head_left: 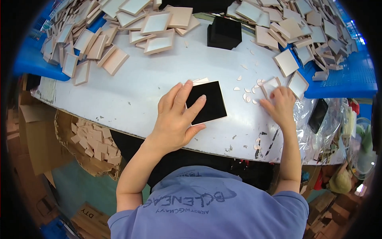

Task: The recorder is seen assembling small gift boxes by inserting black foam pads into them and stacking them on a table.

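Note:
My left hand [175,115] grips a flat black square piece [207,104] near the middle of the table, its fingers lying over the top and left edge. Pale edges show beneath that piece and at its far side; what they belong to is partly hidden. To the right, my right hand [283,105] has its fingers closed on the near right corner of a shallow pale pink box half [270,86] with a whitish inside. Small white half-round scraps [247,97] lie just left of it. Another shallow box half [298,84] is right beside those fingers.
Heaps of shallow box halves [157,22] spread over the far table and blue baskets [338,85] on both sides. A black block [225,32] stands at the back. A phone-like black slab [318,115] lies on clear plastic. A carton of pale pieces [95,143] sits below left.

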A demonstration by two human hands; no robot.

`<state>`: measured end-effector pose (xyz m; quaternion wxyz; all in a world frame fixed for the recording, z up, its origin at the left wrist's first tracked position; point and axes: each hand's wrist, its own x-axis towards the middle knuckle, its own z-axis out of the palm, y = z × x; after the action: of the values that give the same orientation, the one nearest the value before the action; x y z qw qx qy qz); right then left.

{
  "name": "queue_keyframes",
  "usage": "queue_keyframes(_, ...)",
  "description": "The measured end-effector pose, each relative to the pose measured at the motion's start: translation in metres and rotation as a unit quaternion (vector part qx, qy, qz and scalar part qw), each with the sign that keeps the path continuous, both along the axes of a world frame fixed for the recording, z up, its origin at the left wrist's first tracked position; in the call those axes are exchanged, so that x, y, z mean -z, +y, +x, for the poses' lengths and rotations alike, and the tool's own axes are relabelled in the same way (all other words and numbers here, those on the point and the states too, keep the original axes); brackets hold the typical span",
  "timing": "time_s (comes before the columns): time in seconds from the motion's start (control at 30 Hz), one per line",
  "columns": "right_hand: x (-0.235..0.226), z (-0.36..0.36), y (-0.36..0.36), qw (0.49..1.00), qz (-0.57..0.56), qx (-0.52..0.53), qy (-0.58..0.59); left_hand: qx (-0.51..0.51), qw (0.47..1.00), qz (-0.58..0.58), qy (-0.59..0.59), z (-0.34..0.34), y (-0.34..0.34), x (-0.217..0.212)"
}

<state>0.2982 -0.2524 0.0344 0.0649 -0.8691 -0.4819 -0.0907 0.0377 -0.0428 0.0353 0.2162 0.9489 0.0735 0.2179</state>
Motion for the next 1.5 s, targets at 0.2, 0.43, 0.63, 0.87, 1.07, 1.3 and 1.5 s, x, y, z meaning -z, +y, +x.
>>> queue_keyframes(0.2, -0.010, 0.009, 0.010, 0.988, 0.102, -0.020, 0.117, 0.043, 0.992, -0.083, -0.081, 0.001, 0.006, 0.019)
queue_keyframes(0.43, -0.053, -0.011, 0.094, 0.631, 0.154, -0.176, 0.740, 0.042, 0.992, -0.090, -0.080, 0.002, 0.014, 0.020)
queue_keyframes(0.63, -0.019, -0.042, 0.167, 0.840, 0.152, -0.169, 0.493, 0.101, 0.960, -0.148, -0.214, 0.009, 0.024, 0.040)
queue_keyframes(0.87, -0.041, -0.064, 0.166, 0.883, 0.109, -0.184, 0.417, 0.101, 0.963, -0.157, -0.195, 0.008, 0.027, 0.034)
queue_keyframes(1.07, -0.015, -0.057, 0.171, 0.821, 0.155, -0.092, 0.542, 0.109, 0.959, -0.177, -0.191, 0.011, 0.027, 0.033)
queue_keyframes(1.3, -0.035, -0.096, 0.146, 0.939, 0.080, -0.258, 0.213, 0.117, 0.946, -0.260, -0.152, 0.006, 0.026, 0.034)
queue_keyframes(1.5, -0.030, -0.101, 0.124, 0.924, 0.132, -0.316, 0.173, 0.080, 0.993, -0.082, -0.038, 0.005, 0.030, 0.022)
